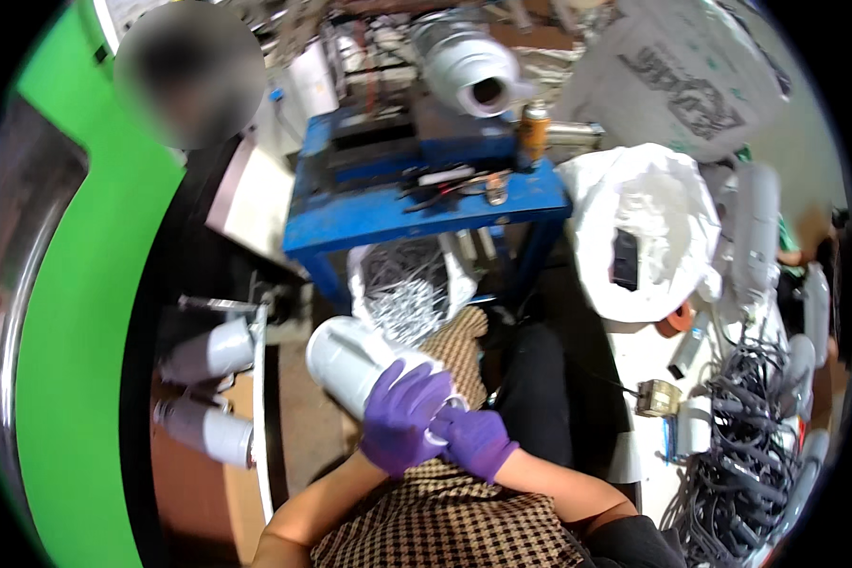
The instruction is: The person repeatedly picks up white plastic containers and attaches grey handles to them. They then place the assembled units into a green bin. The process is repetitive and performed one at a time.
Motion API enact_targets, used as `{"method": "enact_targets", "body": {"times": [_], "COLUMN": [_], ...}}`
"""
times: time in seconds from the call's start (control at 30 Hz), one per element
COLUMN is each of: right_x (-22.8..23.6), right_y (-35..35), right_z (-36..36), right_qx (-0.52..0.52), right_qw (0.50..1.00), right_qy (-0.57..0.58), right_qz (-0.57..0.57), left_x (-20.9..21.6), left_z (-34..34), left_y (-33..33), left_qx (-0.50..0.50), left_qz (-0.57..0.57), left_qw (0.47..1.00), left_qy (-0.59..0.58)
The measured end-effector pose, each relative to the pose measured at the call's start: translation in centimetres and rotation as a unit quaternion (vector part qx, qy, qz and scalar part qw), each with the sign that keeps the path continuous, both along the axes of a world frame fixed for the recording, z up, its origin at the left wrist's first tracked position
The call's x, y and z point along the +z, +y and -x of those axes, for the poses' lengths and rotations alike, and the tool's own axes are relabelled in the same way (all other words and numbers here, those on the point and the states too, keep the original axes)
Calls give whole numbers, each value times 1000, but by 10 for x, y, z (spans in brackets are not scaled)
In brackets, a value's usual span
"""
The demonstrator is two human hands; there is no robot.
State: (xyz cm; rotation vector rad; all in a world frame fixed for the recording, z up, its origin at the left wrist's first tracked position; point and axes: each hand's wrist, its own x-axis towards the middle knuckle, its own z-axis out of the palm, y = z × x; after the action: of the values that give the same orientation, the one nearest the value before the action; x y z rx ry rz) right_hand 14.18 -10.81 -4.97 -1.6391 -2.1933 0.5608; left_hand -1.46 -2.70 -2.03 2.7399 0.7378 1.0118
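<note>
A white cylindrical housing (343, 358) lies tilted across my lap, its wide end pointing up and left. My left hand (402, 417), in a purple glove, is wrapped over the housing near its narrow end. Close against it, my right hand (475, 439), gloved the same way, has its fingers bent and pressed together at that end. A small whitish part shows between the two hands, but I cannot make out what the right fingers hold. A brown and black checked cloth (454, 516) covers my lap under the housing.
Ahead stands a blue metal bench (379, 222) bearing another white housing (469, 71), an orange spray can (534, 131) and hand tools. Beneath it is a sack of metal pieces (407, 308). Grey cables (743, 464) cover the right table. More housings (208, 431) lie left. A person (189, 76) is at upper left.
</note>
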Motion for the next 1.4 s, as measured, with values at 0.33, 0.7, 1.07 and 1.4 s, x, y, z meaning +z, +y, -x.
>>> {"method": "enact_targets", "body": {"times": [0.33,0.7,1.07,1.4], "right_x": [27,49,32,18], "right_y": [-13,20,50,96], "right_z": [-25,-56,-303,-432], "right_qx": [-135,-134,-274,-244], "right_qw": [970,989,872,861], "right_qy": [200,-42,-241,-396], "right_qz": [37,46,-325,-205], "left_x": [-2,2,5,-4], "left_z": [-55,-82,-22,19], "left_y": [30,71,100,75], "left_qx": [-71,-81,6,38], "left_qz": [-70,-48,-21,-13], "left_qw": [995,990,987,991], "left_qy": [-10,-101,-162,-125]}}
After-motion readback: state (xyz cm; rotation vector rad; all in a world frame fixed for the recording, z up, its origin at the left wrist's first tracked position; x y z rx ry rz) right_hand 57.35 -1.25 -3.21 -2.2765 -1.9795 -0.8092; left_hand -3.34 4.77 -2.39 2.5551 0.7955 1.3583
